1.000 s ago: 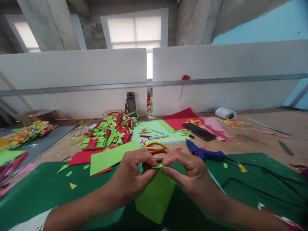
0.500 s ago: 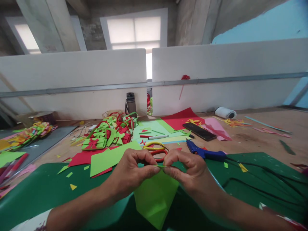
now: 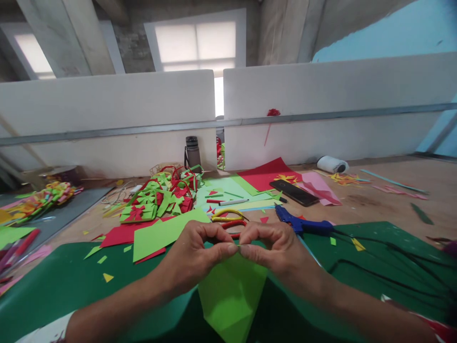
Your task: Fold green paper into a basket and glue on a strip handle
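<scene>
Thumb and forefinger of my left hand (image 3: 205, 250) are closed in a pinch at the top edge of a bright green sheet of paper (image 3: 232, 295). My right hand (image 3: 273, 245) pinches the same edge, its thumb tip meeting the left one. Below my fingers the sheet hangs down toward me, its lower end narrowing to a corner; the pinched edge is mostly covered by my fingertips. Just beyond my hands lie scissors with a red handle loop (image 3: 233, 227) and a yellow one (image 3: 228, 214), their blades hidden.
A blue glue gun (image 3: 303, 223) with a black cord lies right of my hands. Farther back are a phone (image 3: 294, 192), red paper (image 3: 267, 176), a bottle (image 3: 193, 153) and a heap of green and red paper pieces (image 3: 164, 195). Green paper (image 3: 164, 233) lies left on the green mat (image 3: 71, 271).
My fingertips have drawn together along the paper's top edge, so the green strip that showed between them is now nearly hidden. The view has shifted slightly.
</scene>
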